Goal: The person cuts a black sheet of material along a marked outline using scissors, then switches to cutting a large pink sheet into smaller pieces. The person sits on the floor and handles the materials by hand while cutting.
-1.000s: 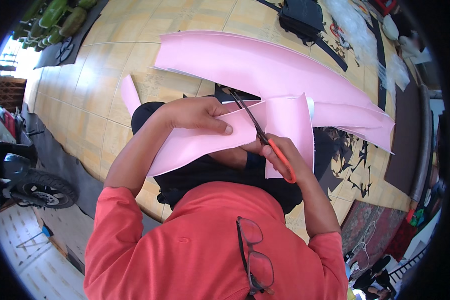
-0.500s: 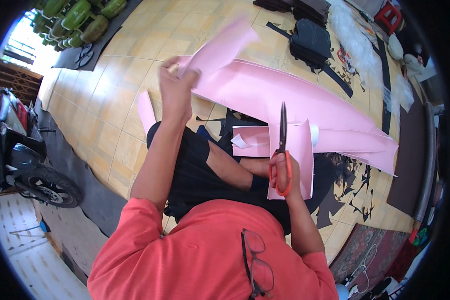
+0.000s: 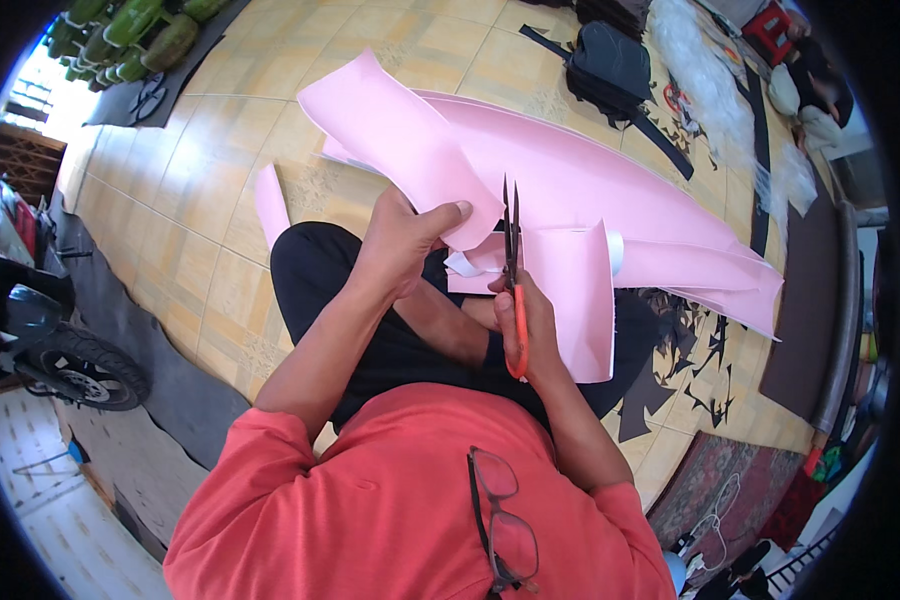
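Note:
My left hand (image 3: 395, 245) pinches the near end of a pink sheet piece (image 3: 395, 130), thumb on top and fingers hidden underneath. Upright in my right hand (image 3: 537, 325) is a pair of scissors (image 3: 512, 262) with orange handles. Its blades are slightly parted and point away from me, close by the right edge of the pinched piece. A larger pink sheet (image 3: 610, 185) spreads over the floor beyond my crossed legs. Over my lap, right of the scissors, lies a curled pink piece (image 3: 578, 300). A white scrap (image 3: 465, 265) shows between my hands.
A narrow pink strip (image 3: 271, 205) lies by my left knee. Dark offcuts (image 3: 715, 395) litter the tiles at right. Farther off are a black backpack (image 3: 610, 75), clear plastic wrap (image 3: 705, 95) and a seated person (image 3: 822, 90). A motorbike (image 3: 55, 340) stands at left, green gas cylinders (image 3: 135, 30) beyond.
My left hand has come down and right with the pink piece, turning it. The scissors have shifted left toward it. A person has come into view at the far right.

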